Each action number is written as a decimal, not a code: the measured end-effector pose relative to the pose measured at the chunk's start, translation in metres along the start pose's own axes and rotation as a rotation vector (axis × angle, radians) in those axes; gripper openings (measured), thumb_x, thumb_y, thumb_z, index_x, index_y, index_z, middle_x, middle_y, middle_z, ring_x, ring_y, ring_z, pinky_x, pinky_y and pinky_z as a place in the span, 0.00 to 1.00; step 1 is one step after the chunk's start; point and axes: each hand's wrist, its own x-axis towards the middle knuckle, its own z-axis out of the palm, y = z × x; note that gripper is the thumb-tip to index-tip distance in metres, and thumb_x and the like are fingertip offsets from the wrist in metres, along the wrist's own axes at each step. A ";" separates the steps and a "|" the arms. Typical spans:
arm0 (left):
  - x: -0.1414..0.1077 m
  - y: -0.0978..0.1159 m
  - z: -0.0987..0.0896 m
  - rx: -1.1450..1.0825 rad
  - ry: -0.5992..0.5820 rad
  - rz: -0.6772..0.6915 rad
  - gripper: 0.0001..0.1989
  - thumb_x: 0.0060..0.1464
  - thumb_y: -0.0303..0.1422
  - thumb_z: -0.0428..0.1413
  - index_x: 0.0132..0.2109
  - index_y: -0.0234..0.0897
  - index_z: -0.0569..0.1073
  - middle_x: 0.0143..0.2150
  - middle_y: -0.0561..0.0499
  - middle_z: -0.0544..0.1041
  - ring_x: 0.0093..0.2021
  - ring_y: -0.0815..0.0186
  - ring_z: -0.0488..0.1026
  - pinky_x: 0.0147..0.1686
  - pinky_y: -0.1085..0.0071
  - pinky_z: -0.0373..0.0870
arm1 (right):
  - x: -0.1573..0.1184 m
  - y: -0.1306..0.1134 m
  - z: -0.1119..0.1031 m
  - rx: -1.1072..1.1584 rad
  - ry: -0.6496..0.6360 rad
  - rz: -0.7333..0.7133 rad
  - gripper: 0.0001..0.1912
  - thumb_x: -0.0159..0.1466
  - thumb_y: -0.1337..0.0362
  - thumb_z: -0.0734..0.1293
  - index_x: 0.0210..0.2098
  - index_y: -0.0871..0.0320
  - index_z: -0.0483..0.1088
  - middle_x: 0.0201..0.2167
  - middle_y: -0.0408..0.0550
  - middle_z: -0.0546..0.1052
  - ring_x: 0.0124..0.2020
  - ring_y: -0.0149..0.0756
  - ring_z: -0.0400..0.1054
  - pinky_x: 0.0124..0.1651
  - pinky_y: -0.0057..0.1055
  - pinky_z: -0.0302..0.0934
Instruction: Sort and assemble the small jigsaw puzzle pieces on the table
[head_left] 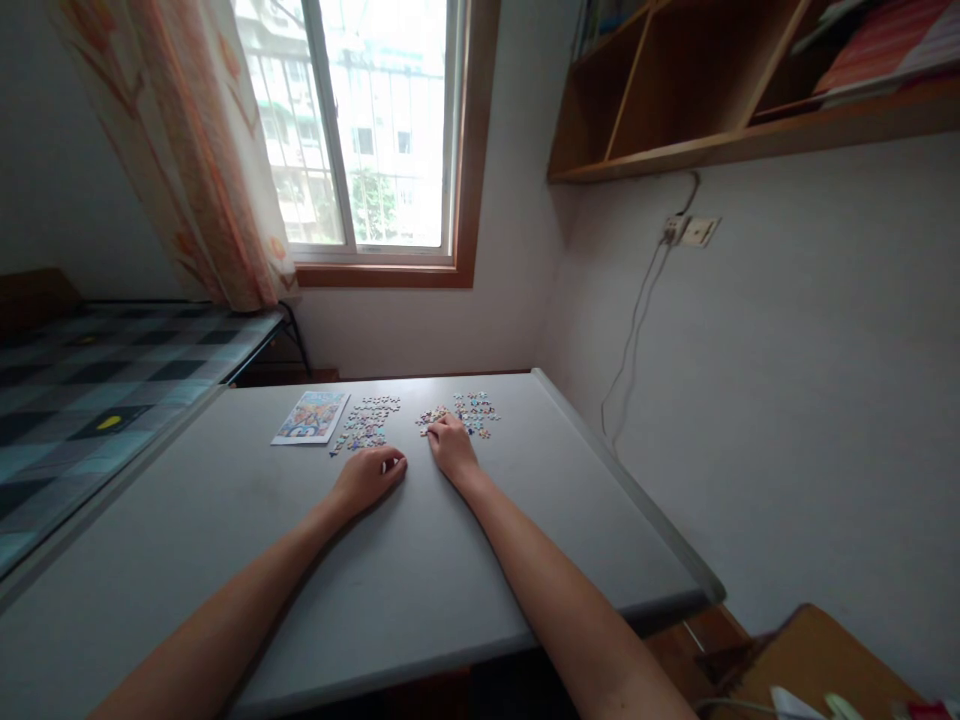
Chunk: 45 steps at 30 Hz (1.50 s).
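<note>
My right hand (452, 446) reaches to a small heap of jigsaw puzzle pieces (433, 413), its fingers pinched together at a piece (424, 433) by the heap's near edge. On the white table my left hand (369, 474) rests with fingers curled and the thumb close to the index finger. Whether anything is between those fingertips is hidden. Just beyond the left hand lie spread puzzle pieces (367, 425) in loose rows. More loose pieces (478, 407) lie beyond and to the right of my right hand. A colourful picture sheet (310, 417) lies flat left of the pieces.
The white table (360, 620) has a raised edge on its right. A bed with a checked cover (150, 345) stands at the left. Wooden shelves (675, 145) hang on the right wall above a socket (700, 232) with cables. A wooden chair (817, 665) stands at lower right.
</note>
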 end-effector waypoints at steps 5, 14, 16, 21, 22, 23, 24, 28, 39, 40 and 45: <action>0.000 -0.001 0.000 0.011 -0.003 0.008 0.15 0.55 0.40 0.48 0.34 0.39 0.77 0.29 0.51 0.76 0.27 0.68 0.69 0.29 0.74 0.60 | 0.002 0.001 0.002 0.050 0.012 0.040 0.12 0.60 0.65 0.66 0.43 0.60 0.73 0.39 0.51 0.72 0.43 0.36 0.64 0.52 0.31 0.56; -0.001 -0.004 0.001 -0.015 0.014 0.012 0.15 0.56 0.40 0.47 0.34 0.38 0.76 0.28 0.51 0.76 0.28 0.68 0.69 0.29 0.74 0.61 | 0.004 0.004 0.006 0.100 0.031 0.068 0.13 0.58 0.66 0.67 0.43 0.58 0.73 0.36 0.49 0.72 0.40 0.36 0.64 0.50 0.32 0.57; -0.002 -0.003 0.001 -0.015 0.008 0.010 0.15 0.56 0.40 0.48 0.34 0.38 0.76 0.29 0.50 0.76 0.28 0.68 0.69 0.29 0.74 0.61 | 0.004 0.004 0.006 0.092 0.027 0.080 0.12 0.58 0.67 0.67 0.42 0.58 0.73 0.35 0.49 0.72 0.40 0.36 0.64 0.50 0.32 0.57; -0.002 -0.001 0.000 -0.017 0.005 0.012 0.15 0.55 0.40 0.48 0.34 0.38 0.77 0.29 0.50 0.76 0.28 0.67 0.68 0.30 0.74 0.61 | 0.005 0.004 0.004 0.138 0.042 0.082 0.13 0.56 0.69 0.67 0.42 0.59 0.72 0.34 0.48 0.72 0.38 0.35 0.65 0.49 0.32 0.58; -0.002 -0.001 0.000 -0.023 0.008 0.010 0.15 0.55 0.40 0.48 0.35 0.38 0.77 0.29 0.50 0.76 0.29 0.67 0.68 0.30 0.73 0.61 | 0.005 0.004 0.003 0.155 0.053 0.075 0.13 0.56 0.70 0.67 0.42 0.58 0.72 0.33 0.47 0.72 0.38 0.34 0.65 0.48 0.31 0.59; -0.002 -0.001 0.000 -0.030 0.011 0.003 0.14 0.55 0.39 0.48 0.35 0.38 0.77 0.29 0.50 0.76 0.28 0.67 0.68 0.30 0.73 0.61 | 0.004 0.003 0.002 0.176 0.065 0.065 0.13 0.56 0.70 0.67 0.42 0.58 0.72 0.33 0.47 0.72 0.37 0.34 0.65 0.47 0.31 0.59; -0.002 0.000 0.001 -0.040 0.013 -0.007 0.14 0.55 0.39 0.49 0.36 0.39 0.77 0.29 0.50 0.76 0.28 0.67 0.69 0.29 0.73 0.61 | 0.003 0.002 0.001 0.200 0.077 0.053 0.13 0.56 0.70 0.67 0.41 0.58 0.72 0.33 0.46 0.72 0.36 0.33 0.65 0.46 0.31 0.60; -0.002 -0.002 0.003 -0.087 0.047 -0.038 0.14 0.55 0.39 0.49 0.39 0.38 0.77 0.28 0.50 0.76 0.28 0.68 0.69 0.30 0.74 0.62 | -0.001 -0.004 -0.005 0.315 0.109 0.004 0.12 0.56 0.69 0.66 0.41 0.58 0.72 0.31 0.45 0.72 0.33 0.31 0.66 0.42 0.29 0.62; 0.000 -0.013 0.005 -0.216 0.130 -0.081 0.15 0.53 0.39 0.51 0.42 0.35 0.76 0.24 0.53 0.73 0.25 0.69 0.68 0.28 0.73 0.63 | -0.006 -0.019 -0.002 0.625 0.024 0.021 0.09 0.53 0.68 0.67 0.35 0.60 0.74 0.35 0.49 0.75 0.28 0.29 0.69 0.34 0.28 0.65; 0.000 -0.013 0.005 -0.218 0.129 -0.077 0.15 0.53 0.39 0.52 0.41 0.35 0.76 0.24 0.53 0.73 0.25 0.69 0.67 0.29 0.73 0.63 | -0.007 -0.021 -0.001 0.675 0.012 0.042 0.09 0.53 0.68 0.68 0.35 0.60 0.74 0.35 0.49 0.75 0.28 0.29 0.69 0.34 0.28 0.66; 0.000 -0.015 0.007 -0.204 0.114 -0.033 0.13 0.52 0.39 0.52 0.39 0.37 0.76 0.26 0.53 0.73 0.25 0.70 0.66 0.29 0.74 0.63 | -0.010 -0.027 0.003 0.893 -0.081 0.145 0.10 0.51 0.67 0.69 0.34 0.60 0.75 0.29 0.46 0.76 0.30 0.32 0.71 0.36 0.29 0.66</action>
